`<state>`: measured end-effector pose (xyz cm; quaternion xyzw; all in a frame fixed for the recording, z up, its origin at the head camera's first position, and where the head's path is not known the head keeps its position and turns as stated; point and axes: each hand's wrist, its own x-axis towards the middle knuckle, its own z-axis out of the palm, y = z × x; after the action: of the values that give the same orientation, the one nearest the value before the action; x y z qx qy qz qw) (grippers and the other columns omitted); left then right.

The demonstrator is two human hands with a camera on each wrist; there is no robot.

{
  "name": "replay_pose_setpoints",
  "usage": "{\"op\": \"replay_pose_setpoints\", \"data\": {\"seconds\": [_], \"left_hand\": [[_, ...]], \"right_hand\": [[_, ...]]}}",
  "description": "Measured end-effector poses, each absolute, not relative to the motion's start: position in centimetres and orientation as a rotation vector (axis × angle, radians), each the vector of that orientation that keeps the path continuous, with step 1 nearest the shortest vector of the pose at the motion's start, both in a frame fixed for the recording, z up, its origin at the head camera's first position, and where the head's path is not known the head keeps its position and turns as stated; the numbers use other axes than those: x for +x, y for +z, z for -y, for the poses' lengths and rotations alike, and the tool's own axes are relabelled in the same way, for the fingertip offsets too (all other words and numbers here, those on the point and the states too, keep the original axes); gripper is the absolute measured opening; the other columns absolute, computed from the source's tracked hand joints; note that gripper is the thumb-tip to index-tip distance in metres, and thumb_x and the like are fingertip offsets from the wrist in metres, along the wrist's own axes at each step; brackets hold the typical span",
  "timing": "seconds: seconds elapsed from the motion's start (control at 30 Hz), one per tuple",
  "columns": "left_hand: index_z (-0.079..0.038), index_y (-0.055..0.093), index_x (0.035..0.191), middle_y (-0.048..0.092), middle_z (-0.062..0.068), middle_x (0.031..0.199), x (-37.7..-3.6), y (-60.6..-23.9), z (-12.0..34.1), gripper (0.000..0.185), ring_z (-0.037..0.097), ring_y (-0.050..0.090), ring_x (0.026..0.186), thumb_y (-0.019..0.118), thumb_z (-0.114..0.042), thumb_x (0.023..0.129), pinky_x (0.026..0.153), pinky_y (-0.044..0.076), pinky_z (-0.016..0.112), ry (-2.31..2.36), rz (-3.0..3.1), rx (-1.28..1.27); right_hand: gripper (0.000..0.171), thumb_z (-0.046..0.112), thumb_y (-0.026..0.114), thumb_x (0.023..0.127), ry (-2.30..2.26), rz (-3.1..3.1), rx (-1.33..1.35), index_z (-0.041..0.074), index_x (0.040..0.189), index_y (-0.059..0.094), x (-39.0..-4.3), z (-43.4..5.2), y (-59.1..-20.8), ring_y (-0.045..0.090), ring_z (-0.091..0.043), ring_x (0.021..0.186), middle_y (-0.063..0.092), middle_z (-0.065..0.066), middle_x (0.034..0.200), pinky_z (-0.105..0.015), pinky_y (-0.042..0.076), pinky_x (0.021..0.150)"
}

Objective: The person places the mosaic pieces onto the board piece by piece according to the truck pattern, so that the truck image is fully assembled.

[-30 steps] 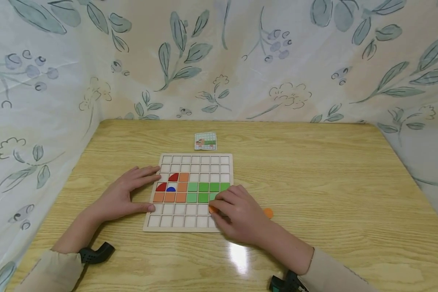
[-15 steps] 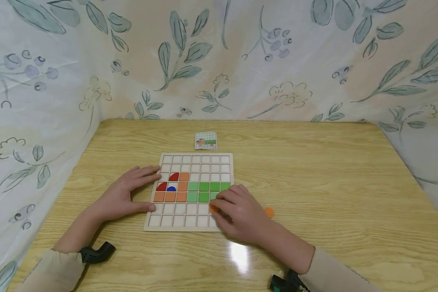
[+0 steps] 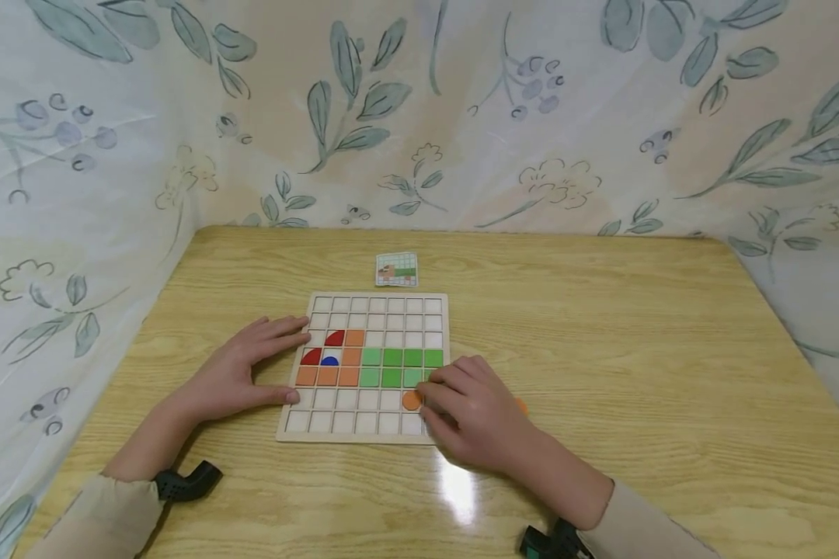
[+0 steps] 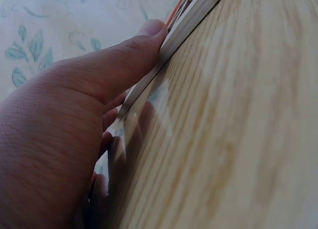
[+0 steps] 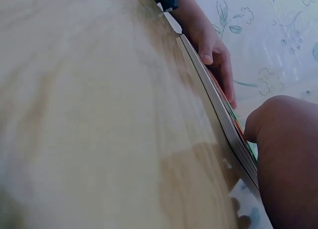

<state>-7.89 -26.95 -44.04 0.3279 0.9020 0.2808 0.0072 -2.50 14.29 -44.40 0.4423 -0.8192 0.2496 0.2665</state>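
Orange round piece (image 3: 411, 401) sits in a cell of the board's (image 3: 363, 434) second-lowest row, just left of the right hand (image 3: 471, 415) — that grip is curled, fingertips at the piece, though whether they pinch it cannot be told. The left hand (image 3: 241, 371) lies flat, fingers straight, on the board's left edge. Both rest on a glossy wood-grain surface (image 3: 636, 373). Farther back lies a small pattern card (image 3: 396, 269) — beyond it, leaf-printed cloth (image 3: 419, 116) walls the space.
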Motion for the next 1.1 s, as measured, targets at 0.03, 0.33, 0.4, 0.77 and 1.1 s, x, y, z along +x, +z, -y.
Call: {"op": "replay_pose_setpoints", "data": {"seconds": [0.03, 0.33, 0.4, 0.77, 1.1], "left_hand": [[-0.02, 0.057, 0.162, 0.041, -0.001, 0.174, -7.9, -44.0, 26.9, 0.091, 0.034, 0.034, 0.161, 0.095, -0.048, 0.085, 0.134, 0.006, 0.031, 0.877, -2.82, 1.026], [-0.02, 0.056, 0.162, 0.041, -0.001, 0.174, -7.9, -44.1, 26.8, 0.091, 0.034, 0.034, 0.161, 0.095, -0.047, 0.085, 0.134, 0.007, 0.032, 0.867, -2.826, 1.043], [-0.02, 0.057, 0.162, 0.041, 0.0, 0.174, -7.9, -44.0, 26.8, 0.09, 0.034, 0.035, 0.16, 0.095, -0.046, 0.085, 0.134, 0.007, 0.032, 0.874, -2.823, 1.045], [-0.016, 0.058, 0.161, 0.044, 0.005, 0.172, -7.9, -43.8, 27.0, 0.086, 0.038, 0.037, 0.159, 0.093, -0.045, 0.087, 0.135, 0.01, 0.038, 0.857, -2.821, 1.088], [-0.02, 0.057, 0.162, 0.041, -0.002, 0.174, -8.0, -44.2, 27.1, 0.091, 0.032, 0.034, 0.161, 0.096, -0.046, 0.084, 0.135, 0.008, 0.034, 0.861, -2.823, 1.053]], "right_hand": [[0.016, 0.017, 0.072, 0.097, 0.672, 2.212, 1.193, 0.01, 0.107, 0.083, -2.4, -14.5, -44.4, 0.064, -0.022, 0.092, 0.073, -0.003, 0.104, -0.04, 0.054, 0.081], [0.023, 0.022, 0.071, 0.103, 0.675, 2.288, 1.15, 0.006, 0.113, 0.083, -2.2, -17.0, -44.4, 0.066, -0.025, 0.1, 0.075, -0.005, 0.11, -0.043, 0.054, 0.085], [0.022, 0.021, 0.073, 0.101, 0.688, 2.298, 1.134, 0.007, 0.114, 0.083, -2.2, -17.5, -44.3, 0.066, -0.024, 0.1, 0.075, -0.004, 0.11, -0.043, 0.053, 0.085], [0.025, 0.025, 0.069, 0.104, 0.714, 2.262, 1.069, 0.006, 0.112, 0.083, -2.3, -20.6, -44.7, 0.067, -0.025, 0.096, 0.076, -0.005, 0.109, -0.043, 0.051, 0.087], [0.037, 0.036, 0.063, 0.11, 0.726, 2.217, 1.022, 0.005, 0.108, 0.083, -1.9, -23.9, -44.8, 0.067, -0.025, 0.091, 0.077, -0.005, 0.105, -0.042, 0.046, 0.087]]}}
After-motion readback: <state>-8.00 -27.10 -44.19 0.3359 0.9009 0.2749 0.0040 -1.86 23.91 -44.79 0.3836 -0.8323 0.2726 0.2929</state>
